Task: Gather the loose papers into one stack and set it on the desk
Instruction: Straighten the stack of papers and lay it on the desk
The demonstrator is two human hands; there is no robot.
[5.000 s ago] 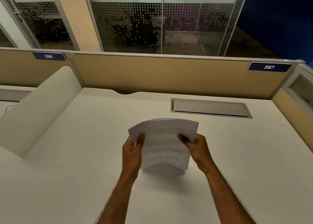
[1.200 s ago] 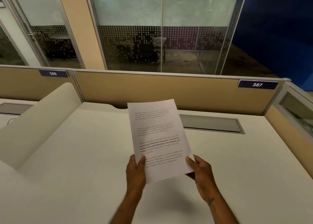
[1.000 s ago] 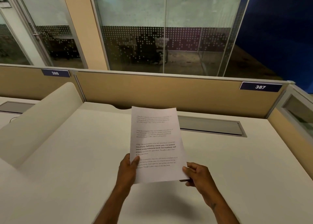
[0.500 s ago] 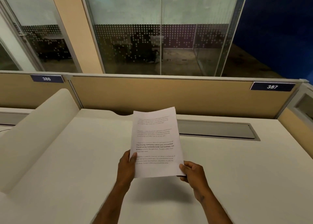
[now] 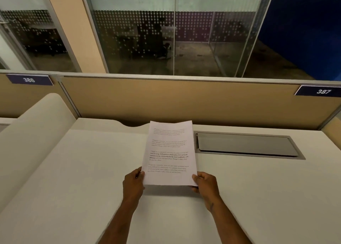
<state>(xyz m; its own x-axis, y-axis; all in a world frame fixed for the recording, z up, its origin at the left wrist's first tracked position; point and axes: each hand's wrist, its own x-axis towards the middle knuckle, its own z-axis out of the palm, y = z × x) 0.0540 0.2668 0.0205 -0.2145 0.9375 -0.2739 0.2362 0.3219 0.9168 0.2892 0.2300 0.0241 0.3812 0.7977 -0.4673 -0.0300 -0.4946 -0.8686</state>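
Head cam, paper stack (image 5: 169,153) gripped by L hand (image 5: 133,183), R hand (image 5: 205,185)

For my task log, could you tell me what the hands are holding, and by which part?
Both hold the stack of papers by its near bottom corners: left hand at the left corner, right hand at the right.

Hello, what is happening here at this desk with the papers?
A person is holding a stack of printed papers with both hands, the left hand at its lower left corner and the right hand at its lower right corner. The sheets look squared into one stack, held above the white desk with a shadow under the near edge, so it is not set down yet. No other loose sheets show on the desk. A closed grey cable hatch lies to the right of the stack.
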